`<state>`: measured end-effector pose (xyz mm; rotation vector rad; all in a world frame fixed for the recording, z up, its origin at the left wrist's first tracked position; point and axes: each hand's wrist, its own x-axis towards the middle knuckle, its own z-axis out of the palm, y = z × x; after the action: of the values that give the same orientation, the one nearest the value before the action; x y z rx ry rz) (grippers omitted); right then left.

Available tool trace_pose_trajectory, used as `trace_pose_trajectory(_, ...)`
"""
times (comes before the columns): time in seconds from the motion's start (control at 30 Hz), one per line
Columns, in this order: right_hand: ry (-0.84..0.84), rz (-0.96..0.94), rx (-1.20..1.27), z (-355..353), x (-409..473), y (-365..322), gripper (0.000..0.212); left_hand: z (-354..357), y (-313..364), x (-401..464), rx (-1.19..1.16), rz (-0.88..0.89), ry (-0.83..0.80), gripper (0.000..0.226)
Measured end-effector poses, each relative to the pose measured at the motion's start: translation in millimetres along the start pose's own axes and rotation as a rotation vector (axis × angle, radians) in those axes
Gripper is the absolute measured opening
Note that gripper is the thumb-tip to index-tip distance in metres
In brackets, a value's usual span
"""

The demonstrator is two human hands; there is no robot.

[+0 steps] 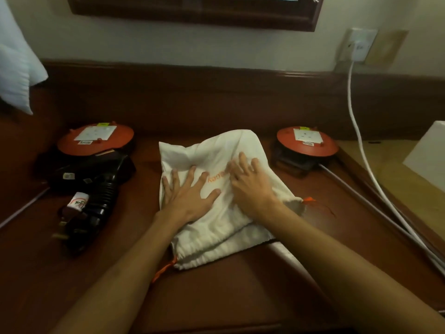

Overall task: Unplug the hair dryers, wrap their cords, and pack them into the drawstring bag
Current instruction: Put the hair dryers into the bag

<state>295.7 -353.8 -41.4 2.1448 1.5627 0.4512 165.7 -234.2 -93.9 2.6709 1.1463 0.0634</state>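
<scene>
White drawstring bag point(216, 160), rumpled (orange cords), orange lettering

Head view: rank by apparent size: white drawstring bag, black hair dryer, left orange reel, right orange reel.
1. White cloth drawstring bag
2. Black plastic hair dryer
3. Left round orange cord reel and right round orange cord reel: left looks slightly bigger, but too close to rank.

Left of the fingers, an orange cord reel point(95, 139) sits on the dark bench point(216, 297). Right of them sits a second reel point(307, 140). Beyond that, a white cable point(361, 145) hangs from a wall socket point(358, 45).
</scene>
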Motion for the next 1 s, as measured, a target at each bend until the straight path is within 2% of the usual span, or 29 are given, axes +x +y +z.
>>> trace_pose_trajectory(0.07,-0.097,-0.042,-0.146,0,6,-9,0.072,1,0,0,0.017,0.011,0.001,0.082)
trace_pose_trajectory(0.17,-0.127,-0.089,-0.111,-2,14,-4,0.071,2,-3,0,0.050,0.020,-0.001,0.080)
trace_pose_trajectory(0.33,0.030,-0.107,0.102,20,6,19,0.063,1,-9,2,0.066,0.044,0.017,0.080)
trace_pose_trajectory(0.5,0.040,-0.120,0.174,26,7,24,0.061,-2,-8,0,0.047,0.045,0.014,0.080)
trace_pose_trajectory(0.67,0.147,-0.105,0.294,25,3,33,0.056,-2,-8,-1,0.049,0.043,0.012,0.081)
trace_pose_trajectory(0.87,-0.014,-0.012,0.139,21,1,12,0.065,-1,-7,-3,0.042,0.022,0.022,0.082)
trace_pose_trajectory(1.0,-0.036,-0.012,0.100,21,3,11,0.069,0,-3,-6,0.015,0.006,0.011,0.083)
